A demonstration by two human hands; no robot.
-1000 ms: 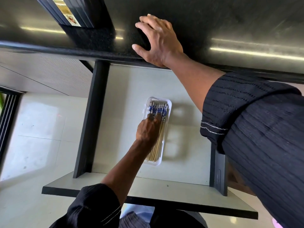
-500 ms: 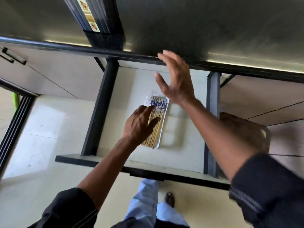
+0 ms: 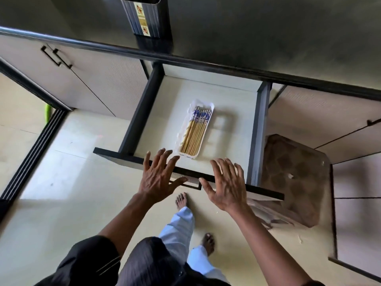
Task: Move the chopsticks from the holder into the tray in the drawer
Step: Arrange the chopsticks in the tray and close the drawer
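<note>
Lying in the tray [image 3: 209, 112] are chopsticks [image 3: 194, 133]; both hands, left [image 3: 159, 178] and right [image 3: 227, 185], spread their fingers [image 3: 218, 169] by the drawer [image 3: 228, 100] front.

Tan chopsticks [image 3: 194, 133] with blue-and-white patterned tops, white tray [image 3: 210, 118].

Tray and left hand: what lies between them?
Only bare drawer floor lies between the tray and the left hand, per the head view.
</note>
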